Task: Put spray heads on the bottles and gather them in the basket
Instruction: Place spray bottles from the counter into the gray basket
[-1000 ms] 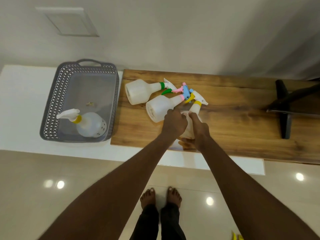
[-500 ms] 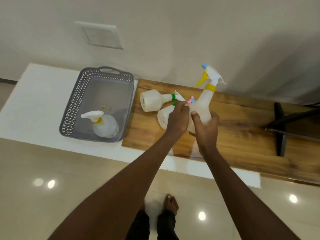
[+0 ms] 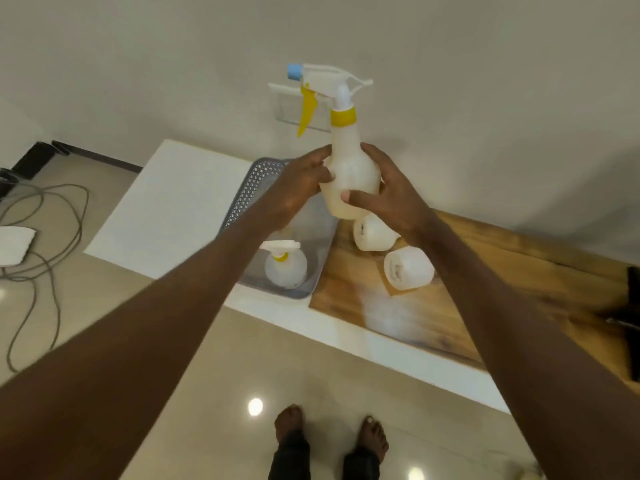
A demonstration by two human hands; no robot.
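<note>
I hold a white spray bottle (image 3: 349, 168) upright in the air, its spray head (image 3: 323, 84) white with a yellow collar, yellow trigger and blue nozzle. My left hand (image 3: 299, 183) grips its left side and my right hand (image 3: 388, 195) grips its right side. Below it stands the grey perforated basket (image 3: 254, 188), with one bottle with a yellow-collared head (image 3: 284, 266) inside. Two more white bottles (image 3: 372, 233) (image 3: 408, 268) lie on the wooden board (image 3: 467, 306), their heads hidden behind my right arm.
The basket rests on a white surface (image 3: 173, 206) beside the board. A black stand (image 3: 632, 323) sits at the board's right edge. Grey cables (image 3: 48, 237) trail on the tiled floor at the left. My bare feet (image 3: 330, 434) are below.
Both hands have lifted the yellow-collared bottle higher and leftward, over the basket. My view has swung left and closer.
</note>
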